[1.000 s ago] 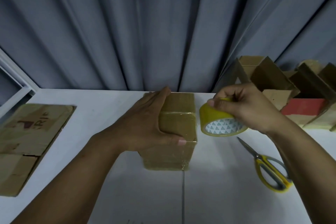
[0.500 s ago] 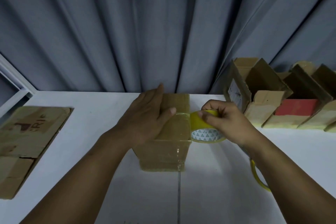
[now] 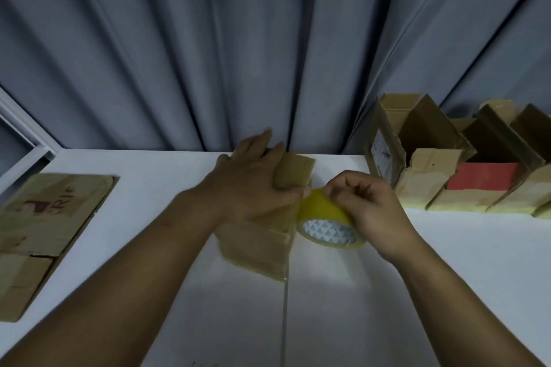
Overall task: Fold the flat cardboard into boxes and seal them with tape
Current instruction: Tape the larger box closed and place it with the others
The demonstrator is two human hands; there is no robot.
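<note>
White desk [image 3: 387,292] fills the near ground, with a thin seam running up it to the cardboard box [image 3: 256,247], which sits askew at the middle. The left grip [image 3: 253,188] lies across the top of the box, fingers straight and flat, thumb tip reaching the yellow tape roll [image 3: 322,211]. The roll stands against the box's right side, and the right grip [image 3: 369,211] pinches it from above with curled fingers and thumb. Off to the left a flat cardboard sheet [image 3: 44,217] lies on the desk, well apart from the box. At the far right stands a row of open cartons [image 3: 429,170], one showing a red panel [image 3: 483,180]. A grey curtain [image 3: 268,39] hangs behind
</note>
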